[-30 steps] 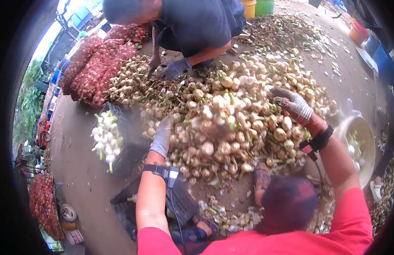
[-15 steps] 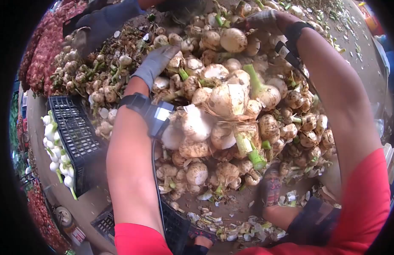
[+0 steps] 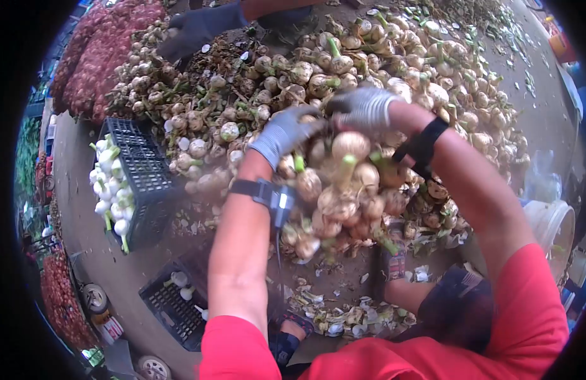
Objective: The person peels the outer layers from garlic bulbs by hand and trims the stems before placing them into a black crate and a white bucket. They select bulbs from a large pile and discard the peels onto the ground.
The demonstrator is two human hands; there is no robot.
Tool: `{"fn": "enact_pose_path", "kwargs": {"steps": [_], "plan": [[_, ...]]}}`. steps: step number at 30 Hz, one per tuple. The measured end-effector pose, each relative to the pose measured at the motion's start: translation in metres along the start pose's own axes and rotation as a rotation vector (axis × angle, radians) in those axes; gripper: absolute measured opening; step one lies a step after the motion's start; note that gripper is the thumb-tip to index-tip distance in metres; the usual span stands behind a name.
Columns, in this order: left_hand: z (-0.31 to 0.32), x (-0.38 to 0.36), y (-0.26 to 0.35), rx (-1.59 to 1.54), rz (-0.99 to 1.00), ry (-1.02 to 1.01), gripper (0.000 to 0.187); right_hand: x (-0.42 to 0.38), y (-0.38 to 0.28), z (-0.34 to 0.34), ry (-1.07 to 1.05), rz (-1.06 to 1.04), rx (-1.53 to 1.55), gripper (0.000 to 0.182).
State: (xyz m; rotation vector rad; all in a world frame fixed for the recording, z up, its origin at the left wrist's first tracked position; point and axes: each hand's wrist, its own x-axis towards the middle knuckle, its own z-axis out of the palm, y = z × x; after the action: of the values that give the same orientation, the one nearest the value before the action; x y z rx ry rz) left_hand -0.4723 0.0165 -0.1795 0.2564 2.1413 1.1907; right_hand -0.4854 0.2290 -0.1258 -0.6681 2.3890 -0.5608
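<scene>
A large heap of soil-stained white onions, many with cut green stems, fills the middle of the head view. My left hand, in a grey glove, reaches over the far side of a near cluster, its fingers stretched toward the right. Close beside its fingertips is my right hand, also gloved, slanting in from the right with its dark fingertips smeared by motion. Several onions lie below both hands, on the side toward my body, and are blurred too. Straps with small devices sit on both wrists.
At left stands a black crate beside peeled white onions. Another crate holds a few onions. A co-worker's gloved hand is over the heap's far left, near red mesh sacks. White buckets stand at right.
My hands have come from wide apart to close together and nearer my body. Onions between them have shifted. The view has tilted, showing more of the lower crate; the co-worker's hand has moved too.
</scene>
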Motion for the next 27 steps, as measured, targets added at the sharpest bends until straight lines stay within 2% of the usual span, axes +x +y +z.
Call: {"fn": "enact_pose_path", "kwargs": {"steps": [2, 4, 5, 6, 8, 10, 11, 12, 14, 15, 16, 17, 19, 20, 21, 22, 23, 24, 25, 26, 27], "plan": [[0.035, -0.030, 0.006, 0.117, -0.051, -0.020, 0.052, -0.027, -0.037, 0.013, -0.216, 0.148, -0.052, 0.059], [0.085, -0.060, -0.025, 0.319, -0.033, 0.236, 0.051, -0.055, -0.051, 0.046, -0.010, 0.002, -0.291, 0.060], [0.095, -0.078, -0.025, 0.279, -0.038, 0.273, 0.051, -0.061, -0.061, 0.052, -0.083, 0.024, -0.329, 0.059], [0.103, -0.092, -0.023, 0.235, -0.044, 0.301, 0.051, -0.070, -0.069, 0.059, -0.040, 0.024, -0.331, 0.059], [0.118, -0.114, -0.026, 0.219, 0.015, 0.364, 0.049, -0.074, -0.085, 0.059, -0.344, 0.190, -0.244, 0.059], [0.133, -0.132, -0.020, 0.463, -0.023, 0.324, 0.049, -0.096, -0.078, 0.086, -0.033, -0.094, -0.379, 0.057], [0.131, -0.144, -0.001, 0.459, -0.037, 0.234, 0.049, -0.102, -0.077, 0.094, -0.166, -0.076, -0.397, 0.055], [0.130, -0.163, 0.017, 0.452, -0.055, 0.133, 0.049, -0.114, -0.087, 0.086, -0.239, -0.179, -0.464, 0.052], [0.126, -0.187, 0.006, 0.466, 0.318, 0.159, 0.046, -0.118, -0.086, 0.065, -0.518, -0.168, -0.165, 0.048], [0.103, -0.189, 0.007, 0.286, 0.327, 0.060, 0.039, -0.114, -0.072, 0.052, -0.388, -0.179, -0.084, 0.045], [0.079, -0.192, 0.003, 0.104, 0.327, -0.041, 0.033, -0.106, -0.049, 0.037, -0.176, -0.043, -0.008, 0.047], [0.064, -0.193, -0.013, -0.277, 0.086, 0.138, 0.011, -0.094, -0.022, 0.015, 0.131, 0.026, -0.044, 0.052], [0.000, -0.171, -0.023, -0.034, 0.059, 0.586, 0.010, -0.069, 0.042, -0.025, 0.412, 0.300, -0.094, 0.054], [-0.025, -0.160, -0.025, 0.166, -0.168, 0.669, 0.015, -0.057, 0.073, -0.045, 0.549, 0.434, -0.089, 0.055], [-0.043, -0.142, -0.052, 0.351, -0.253, 0.649, 0.029, -0.048, 0.123, -0.051, 0.442, 0.494, 0.120, 0.056], [-0.052, -0.123, -0.086, 0.478, -0.306, 0.535, 0.044, -0.045, 0.162, -0.042, 0.326, 0.350, 0.340, 0.055], [-0.052, -0.104, -0.117, 0.530, -0.334, 0.422, 0.060, -0.036, 0.208, -0.021, 0.346, 0.481, 0.332, 0.049], [-0.044, -0.089, -0.136, 0.555, -0.353, 0.362, 0.076, -0.036, 0.194, -0.020, 0.202, 0.459, 0.654, 0.051], [-0.035, -0.078, -0.140, 0.602, -0.372, 0.375, 0.083, -0.036, 0.183, -0.021, 0.140, 0.399, 0.445, 0.050], [-0.031, -0.082, -0.121, 0.571, -0.345, 0.248, 0.078, -0.033, 0.172, -0.018, 0.052, 0.367, 0.415, 0.047], [-0.017, -0.086, -0.109, 0.669, -0.407, 0.277, 0.075, -0.031, 0.161, -0.015, -0.034, 0.330, 0.386, 0.045]]}}
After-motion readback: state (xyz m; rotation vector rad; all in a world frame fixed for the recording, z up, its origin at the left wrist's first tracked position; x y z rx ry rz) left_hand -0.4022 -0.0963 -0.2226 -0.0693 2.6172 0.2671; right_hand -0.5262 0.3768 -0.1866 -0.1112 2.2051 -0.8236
